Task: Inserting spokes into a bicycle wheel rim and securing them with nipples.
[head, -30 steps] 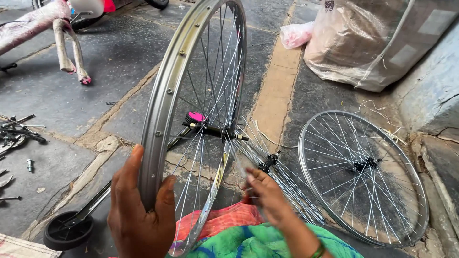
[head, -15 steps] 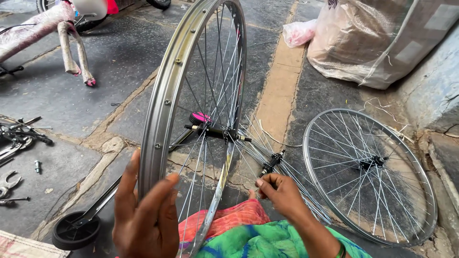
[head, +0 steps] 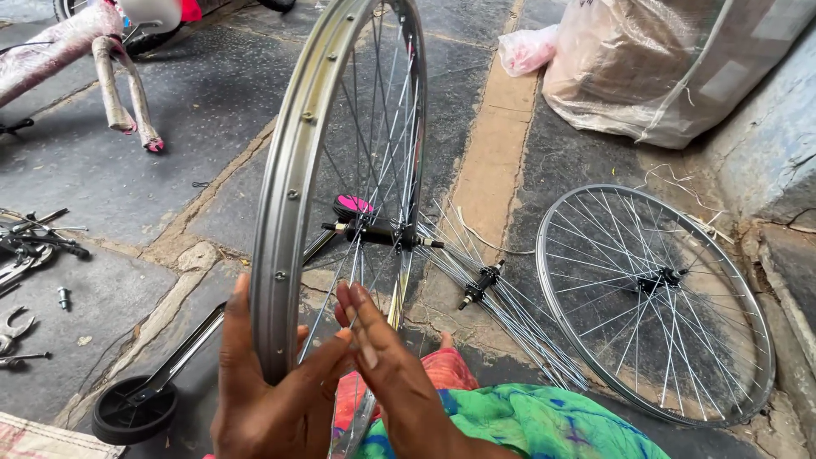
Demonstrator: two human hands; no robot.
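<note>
Nearest to you, your left hand wraps the lower edge of an upright silver metal bicycle wheel rim, thumb on the left side of the rim and fingers curled round its right side, so the hand is closed on it. Just beside it, your right hand reaches in among the thin steel spokes near the bottom of the same wheel; its fingers are held straight and pressed together, their tips touching your left fingers, and whether they pinch a spoke cannot be told. Below your hands lies a bright green and orange patterned cloth over your lap. To the lower left, a small black plastic wheel on a metal arm rests on the stone floor. The upright wheel stands in front of you, its black hub and axle at mid height with a pink part behind it. To its right a loose black hub with a fan of bare spokes lies on the ground, and further right a second silver spoked wheel lies flat. At far left, spanners and small metal tools are scattered. Farther off, a wrapped pink bicycle frame stands at upper left, and a large clear plastic sack sits at upper right.
</note>
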